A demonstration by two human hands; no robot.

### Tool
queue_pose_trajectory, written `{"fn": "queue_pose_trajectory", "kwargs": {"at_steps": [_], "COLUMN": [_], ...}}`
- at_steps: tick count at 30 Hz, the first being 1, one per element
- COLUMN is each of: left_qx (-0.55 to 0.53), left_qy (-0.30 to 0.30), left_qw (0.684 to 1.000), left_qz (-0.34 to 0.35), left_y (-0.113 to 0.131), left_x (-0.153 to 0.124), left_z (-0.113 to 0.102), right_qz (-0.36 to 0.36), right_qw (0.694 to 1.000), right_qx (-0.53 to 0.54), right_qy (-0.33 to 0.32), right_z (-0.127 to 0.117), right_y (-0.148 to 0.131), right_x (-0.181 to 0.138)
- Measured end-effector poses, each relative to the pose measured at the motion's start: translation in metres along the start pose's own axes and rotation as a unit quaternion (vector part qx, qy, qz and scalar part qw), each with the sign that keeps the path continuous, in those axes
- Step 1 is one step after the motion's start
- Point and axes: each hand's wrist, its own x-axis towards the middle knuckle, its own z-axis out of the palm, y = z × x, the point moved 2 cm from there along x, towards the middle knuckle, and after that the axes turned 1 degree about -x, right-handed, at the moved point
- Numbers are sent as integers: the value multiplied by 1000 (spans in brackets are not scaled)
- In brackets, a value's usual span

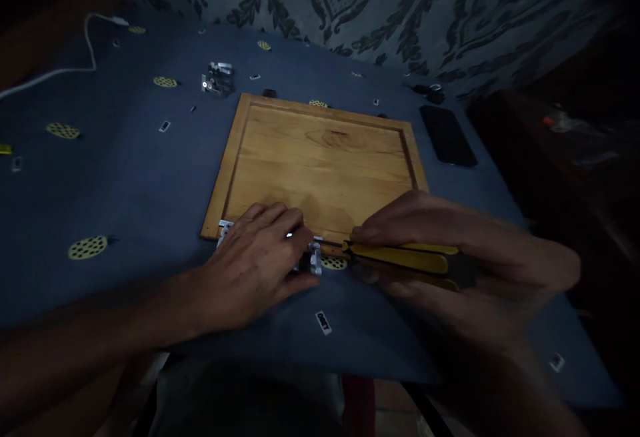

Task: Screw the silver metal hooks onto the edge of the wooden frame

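Note:
My left hand [260,260] lies curled over a small silver metal part [315,258] at the near edge of a wooden board [320,157], pressing it down on the blue cloth. My right hand [450,257] is closed round a yellow and black screwdriver [405,258], which lies almost level and points left. Its tip meets the metal part between my two hands. Most of the part is hidden under my left fingers.
A second silver metal piece [219,79] sits on the blue tablecloth [125,177] beyond the board's far left corner. A black phone [447,135] lies right of the board. A white cable [65,57] runs at far left. A patterned curtain hangs behind.

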Motion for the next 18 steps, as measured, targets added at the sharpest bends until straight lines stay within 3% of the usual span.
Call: {"fn": "queue_pose_trajectory", "kwargs": {"at_steps": [18], "left_qx": [-17], "left_qy": [9], "left_qw": [1000], "left_qz": [3], "left_y": [0], "left_x": [0], "left_z": [1], "right_qz": [37], "right_qw": [999], "right_qx": [-12], "right_qy": [22], "right_z": [-2], "right_y": [3], "right_x": [-2]}}
